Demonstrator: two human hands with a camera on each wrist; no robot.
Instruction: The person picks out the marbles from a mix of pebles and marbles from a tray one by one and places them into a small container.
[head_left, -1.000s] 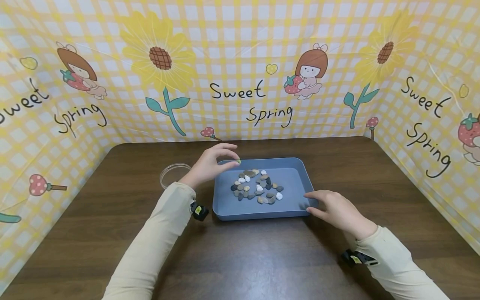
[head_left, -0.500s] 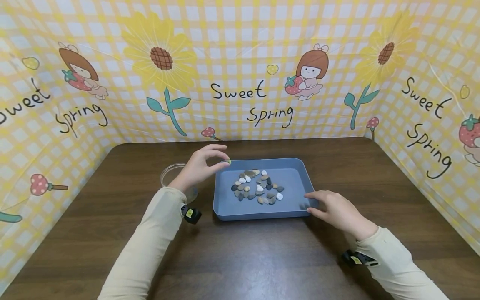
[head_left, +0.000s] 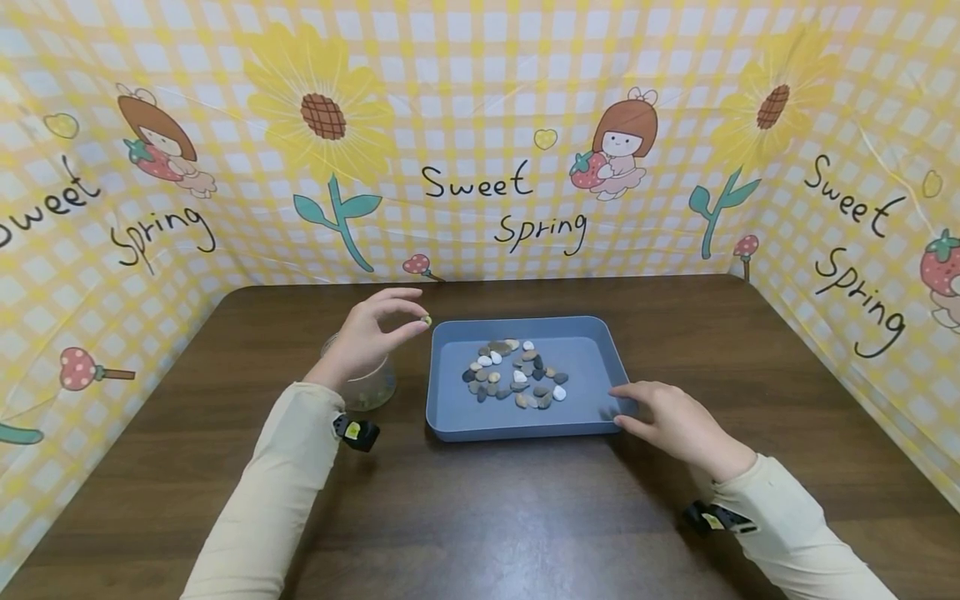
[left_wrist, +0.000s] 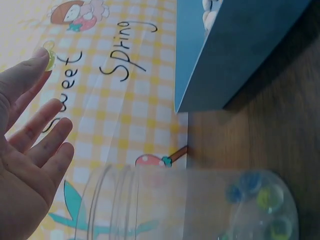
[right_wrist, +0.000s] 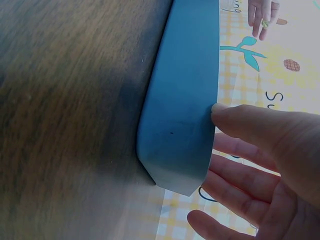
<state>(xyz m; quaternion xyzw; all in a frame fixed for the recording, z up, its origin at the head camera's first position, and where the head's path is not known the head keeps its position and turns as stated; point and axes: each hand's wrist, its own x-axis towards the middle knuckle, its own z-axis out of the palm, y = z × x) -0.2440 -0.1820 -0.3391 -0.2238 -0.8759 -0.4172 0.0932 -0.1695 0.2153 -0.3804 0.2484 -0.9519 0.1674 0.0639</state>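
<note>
Left hand: my left hand (head_left: 367,333) pinched a yellow-green bead (head_left: 426,319) between thumb and forefinger, above the jar (head_left: 367,385).
Right hand: my right hand (head_left: 667,421) rested fingers spread, thumb touching the tray (head_left: 592,350) at its 4 o'clock corner.
Tray: held pebbles (head_left: 515,375).

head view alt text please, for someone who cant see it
A left hand pinches a small yellow-green bead above a clear jar, beside a blue tray of small pebbles on a dark wooden table. The right hand rests on the tray's near right corner. A yellow checked sunflower backdrop surrounds the table.
</note>
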